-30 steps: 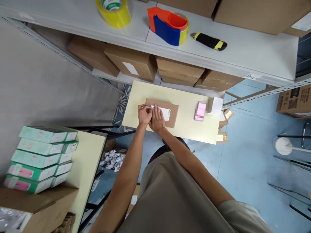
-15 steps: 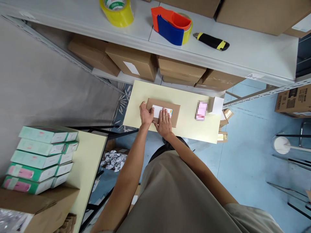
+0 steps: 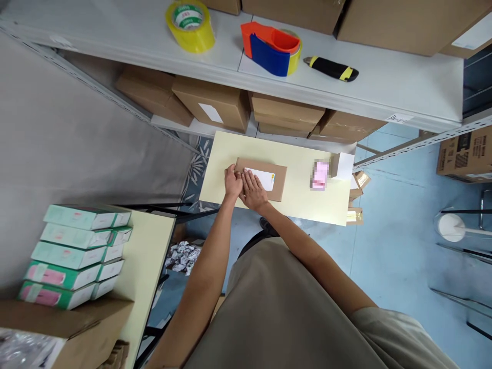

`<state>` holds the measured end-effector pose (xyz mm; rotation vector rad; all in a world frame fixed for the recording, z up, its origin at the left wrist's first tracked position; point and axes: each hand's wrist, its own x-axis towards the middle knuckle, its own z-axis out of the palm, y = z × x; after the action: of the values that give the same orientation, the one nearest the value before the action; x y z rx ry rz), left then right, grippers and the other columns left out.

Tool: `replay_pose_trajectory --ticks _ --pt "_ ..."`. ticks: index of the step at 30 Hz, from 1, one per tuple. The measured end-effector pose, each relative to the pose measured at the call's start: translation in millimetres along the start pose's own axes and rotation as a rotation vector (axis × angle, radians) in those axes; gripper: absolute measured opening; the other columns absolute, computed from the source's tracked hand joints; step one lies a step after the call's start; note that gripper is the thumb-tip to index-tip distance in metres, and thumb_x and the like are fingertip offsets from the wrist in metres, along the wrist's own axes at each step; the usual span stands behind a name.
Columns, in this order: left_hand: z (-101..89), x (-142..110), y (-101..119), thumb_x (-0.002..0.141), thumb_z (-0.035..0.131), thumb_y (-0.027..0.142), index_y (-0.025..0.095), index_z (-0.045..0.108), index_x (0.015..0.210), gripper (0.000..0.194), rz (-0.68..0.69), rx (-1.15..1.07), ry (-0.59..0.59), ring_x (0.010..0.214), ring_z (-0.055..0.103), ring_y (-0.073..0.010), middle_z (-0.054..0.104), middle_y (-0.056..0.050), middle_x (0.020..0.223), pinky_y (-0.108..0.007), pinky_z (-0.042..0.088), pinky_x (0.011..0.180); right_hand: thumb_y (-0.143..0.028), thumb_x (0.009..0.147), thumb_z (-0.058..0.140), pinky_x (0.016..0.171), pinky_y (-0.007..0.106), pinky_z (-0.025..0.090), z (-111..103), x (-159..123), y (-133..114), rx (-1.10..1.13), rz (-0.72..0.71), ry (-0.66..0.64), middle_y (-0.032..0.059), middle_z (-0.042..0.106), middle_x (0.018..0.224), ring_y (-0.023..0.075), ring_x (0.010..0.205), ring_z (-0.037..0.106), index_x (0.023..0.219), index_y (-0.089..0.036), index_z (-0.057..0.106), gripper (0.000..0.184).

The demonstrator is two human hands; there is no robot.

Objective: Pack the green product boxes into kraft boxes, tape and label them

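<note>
A flat brown cardboard parcel lies on a pale yellow table. A white label is stuck on its top. My left hand rests on the parcel's left end, fingers curled over the edge. My right hand lies flat with fingers spread, pressing on the left part of the label. Both hands touch each other at the label's left edge.
A blurred pink item and a small white box sit on the table's right. The grey shelf above holds a yellow tape roll, a red-blue tape dispenser and a black-yellow cutter. Stacked green boxes stand left.
My right hand slid left along the label from the parcel's middle to its left end, next to my left hand. The parcel stayed in place.
</note>
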<state>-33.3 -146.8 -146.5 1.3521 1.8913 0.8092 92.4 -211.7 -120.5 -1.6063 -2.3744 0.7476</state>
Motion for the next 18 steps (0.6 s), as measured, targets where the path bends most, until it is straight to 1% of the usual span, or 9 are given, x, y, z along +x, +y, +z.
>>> replay_pose_trajectory --ticks 3,5,9,11,13,15,18 --pt "2.8 2.2 -0.7 0.096 0.057 0.011 0.015 0.060 0.140 0.044 0.001 -0.014 0.001 0.143 0.057 -0.0315 0.059 -0.020 0.145 -0.046 0.040 0.128 -0.049 0.114 0.036 0.141 0.052 0.009 0.2 -24.4 4.3 0.001 -0.054 -0.019 0.0145 0.017 0.184 0.0298 0.173 0.011 0.177 -0.006 0.015 0.079" --pt "4.3 3.6 -1.7 0.095 0.060 0.012 0.014 0.060 0.139 0.044 0.000 -0.027 0.006 0.140 0.059 -0.0320 0.059 -0.020 0.143 -0.046 0.042 0.126 -0.049 0.115 0.034 0.141 0.051 0.009 -2.7 -42.6 10.3 -0.010 -0.032 -0.001 0.0122 0.018 0.184 0.0280 0.173 0.012 0.178 -0.010 0.017 0.076" --pt "3.8 3.9 -4.4 0.094 0.065 0.016 0.012 0.059 0.140 0.046 -0.009 -0.093 -0.006 0.125 0.067 -0.0299 0.060 -0.022 0.145 -0.047 0.049 0.120 -0.047 0.116 0.031 0.141 0.051 0.007 -12.1 -72.2 25.2 -0.038 0.099 0.070 0.0132 0.015 0.185 0.0279 0.173 0.011 0.177 -0.008 0.021 0.073" --pt "1.8 1.7 -5.8 0.094 0.066 0.019 0.012 0.058 0.141 0.048 -0.013 -0.133 -0.014 0.116 0.071 -0.0268 0.058 -0.022 0.149 -0.044 0.054 0.113 -0.047 0.116 0.033 0.141 0.051 0.007 -15.8 -84.0 32.8 -0.033 0.137 0.075 0.0135 0.014 0.185 0.0285 0.173 0.010 0.176 -0.008 0.023 0.073" --pt "-1.3 -2.6 -8.4 0.093 0.068 0.020 0.012 0.058 0.140 0.049 -0.023 -0.154 0.000 0.109 0.072 -0.0240 0.059 -0.021 0.149 -0.040 0.058 0.106 -0.048 0.115 0.035 0.140 0.054 0.007 -18.2 -95.7 41.5 -0.009 0.183 0.076 0.0141 0.012 0.185 0.0304 0.173 0.008 0.177 -0.009 0.024 0.073" --pt "-5.6 -9.5 -12.8 0.091 0.071 0.023 0.013 0.060 0.138 0.049 -0.051 -0.148 0.038 0.110 0.072 -0.0238 0.064 -0.019 0.144 -0.039 0.058 0.105 -0.052 0.114 0.037 0.139 0.058 0.008 -19.7 -107.2 52.0 0.040 0.269 0.110 0.0170 0.007 0.185 0.0343 0.173 0.003 0.176 -0.008 0.024 0.077" --pt "-12.1 -26.2 -20.3 0.089 0.077 0.031 0.011 0.063 0.133 0.050 -0.118 -0.136 0.070 0.116 0.071 -0.0266 0.070 -0.018 0.132 -0.040 0.057 0.106 -0.063 0.111 0.040 0.138 0.061 0.015 -22.1 -118.4 70.5 0.200 0.423 0.200 0.0237 0.000 0.184 0.0383 0.173 -0.001 0.176 0.000 0.015 0.094"
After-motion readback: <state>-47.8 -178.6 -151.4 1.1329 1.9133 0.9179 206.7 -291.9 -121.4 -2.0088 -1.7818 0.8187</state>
